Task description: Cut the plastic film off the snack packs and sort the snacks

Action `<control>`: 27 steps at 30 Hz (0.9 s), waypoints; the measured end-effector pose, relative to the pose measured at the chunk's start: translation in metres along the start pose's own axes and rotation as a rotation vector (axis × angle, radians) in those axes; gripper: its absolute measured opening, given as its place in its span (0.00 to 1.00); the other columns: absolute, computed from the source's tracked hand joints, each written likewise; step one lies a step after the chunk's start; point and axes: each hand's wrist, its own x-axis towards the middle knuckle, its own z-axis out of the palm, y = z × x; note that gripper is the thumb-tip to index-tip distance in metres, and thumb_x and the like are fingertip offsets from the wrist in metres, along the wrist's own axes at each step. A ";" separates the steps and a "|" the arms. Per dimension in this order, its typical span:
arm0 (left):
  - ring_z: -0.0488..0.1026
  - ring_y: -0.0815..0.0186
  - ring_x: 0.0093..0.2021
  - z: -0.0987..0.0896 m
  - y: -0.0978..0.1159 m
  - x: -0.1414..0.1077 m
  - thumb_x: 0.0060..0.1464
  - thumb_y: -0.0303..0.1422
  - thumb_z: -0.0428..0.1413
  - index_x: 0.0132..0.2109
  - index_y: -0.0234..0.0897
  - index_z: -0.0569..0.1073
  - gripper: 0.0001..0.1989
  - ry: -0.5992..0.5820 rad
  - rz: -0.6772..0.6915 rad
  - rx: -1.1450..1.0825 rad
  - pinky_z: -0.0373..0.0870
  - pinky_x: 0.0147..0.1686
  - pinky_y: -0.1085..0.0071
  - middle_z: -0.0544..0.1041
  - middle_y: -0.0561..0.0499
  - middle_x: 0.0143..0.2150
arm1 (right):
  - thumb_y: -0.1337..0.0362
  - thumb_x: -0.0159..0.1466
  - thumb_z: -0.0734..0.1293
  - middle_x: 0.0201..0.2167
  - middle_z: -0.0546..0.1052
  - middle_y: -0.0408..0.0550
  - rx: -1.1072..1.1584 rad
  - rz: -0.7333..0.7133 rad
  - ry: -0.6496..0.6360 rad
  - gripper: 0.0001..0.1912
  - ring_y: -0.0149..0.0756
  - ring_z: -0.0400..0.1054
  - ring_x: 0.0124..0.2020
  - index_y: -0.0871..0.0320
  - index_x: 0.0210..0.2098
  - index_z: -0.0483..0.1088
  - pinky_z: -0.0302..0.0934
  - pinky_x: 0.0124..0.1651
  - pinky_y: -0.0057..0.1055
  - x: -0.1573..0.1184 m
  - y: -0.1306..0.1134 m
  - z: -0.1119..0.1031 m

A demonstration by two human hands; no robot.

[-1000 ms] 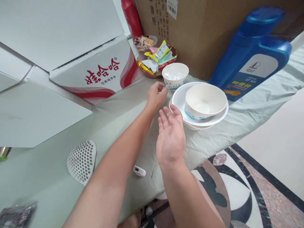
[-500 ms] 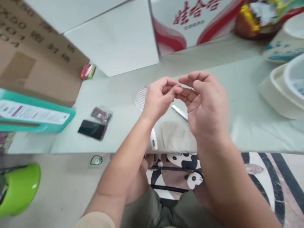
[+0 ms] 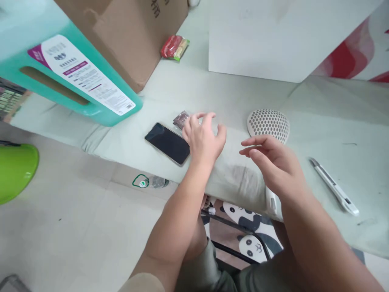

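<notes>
Cloth, pale green, above panda-print mat and floor

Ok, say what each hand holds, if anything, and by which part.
Neither visibly holds anything: the left hand is open by the phone, the right hand by the strainer.

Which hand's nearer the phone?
Left. The left hand is right beside the phone, at its right end in view; the right hand is well off to the right, by the strainer.
</notes>
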 end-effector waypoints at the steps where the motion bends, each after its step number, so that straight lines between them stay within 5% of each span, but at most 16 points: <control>1: 0.58 0.40 0.74 -0.002 -0.004 0.004 0.58 0.32 0.59 0.54 0.40 0.79 0.16 -0.005 -0.023 0.079 0.53 0.71 0.39 0.72 0.38 0.66 | 0.60 0.65 0.67 0.40 0.80 0.48 -0.015 0.009 -0.001 0.07 0.42 0.78 0.42 0.53 0.41 0.74 0.72 0.45 0.40 0.002 0.000 0.004; 3: 0.49 0.33 0.77 -0.004 -0.010 0.010 0.59 0.35 0.60 0.57 0.39 0.79 0.19 -0.082 -0.054 0.156 0.49 0.71 0.34 0.64 0.35 0.72 | 0.59 0.65 0.67 0.39 0.80 0.49 -0.042 0.027 -0.006 0.08 0.43 0.78 0.43 0.53 0.42 0.74 0.72 0.44 0.40 0.004 0.000 0.010; 6: 0.48 0.30 0.77 -0.004 -0.012 0.014 0.60 0.36 0.59 0.53 0.36 0.80 0.17 -0.216 -0.015 0.157 0.51 0.72 0.34 0.66 0.35 0.71 | 0.57 0.65 0.67 0.37 0.80 0.49 -0.074 0.049 -0.029 0.10 0.43 0.78 0.43 0.53 0.43 0.74 0.71 0.43 0.40 0.004 0.003 0.014; 11: 0.60 0.46 0.73 0.008 -0.003 0.016 0.62 0.30 0.56 0.48 0.35 0.80 0.11 -0.376 0.217 -0.005 0.56 0.74 0.50 0.79 0.42 0.57 | 0.57 0.64 0.67 0.38 0.80 0.49 -0.093 0.086 -0.033 0.11 0.41 0.78 0.40 0.54 0.43 0.74 0.71 0.43 0.38 0.000 0.013 0.013; 14: 0.67 0.54 0.68 0.023 0.003 0.014 0.59 0.25 0.56 0.53 0.38 0.78 0.16 -0.445 0.336 -0.102 0.64 0.71 0.58 0.75 0.42 0.61 | 0.57 0.64 0.66 0.38 0.79 0.48 -0.089 0.087 -0.015 0.10 0.38 0.77 0.38 0.55 0.42 0.73 0.70 0.44 0.38 -0.005 0.017 0.006; 20: 0.65 0.38 0.67 0.053 0.006 0.013 0.43 0.17 0.62 0.54 0.39 0.78 0.29 -0.275 0.243 -0.142 0.61 0.70 0.39 0.64 0.35 0.66 | 0.58 0.65 0.65 0.37 0.79 0.47 -0.075 0.081 0.070 0.11 0.38 0.76 0.40 0.55 0.45 0.72 0.67 0.41 0.36 -0.020 0.019 -0.033; 27: 0.67 0.48 0.65 0.064 0.051 0.010 0.40 0.18 0.62 0.50 0.44 0.78 0.28 -0.088 0.314 -0.438 0.66 0.71 0.50 0.65 0.42 0.59 | 0.62 0.64 0.64 0.32 0.76 0.43 -0.054 0.095 0.495 0.07 0.34 0.73 0.36 0.54 0.40 0.71 0.63 0.40 0.34 -0.039 0.032 -0.104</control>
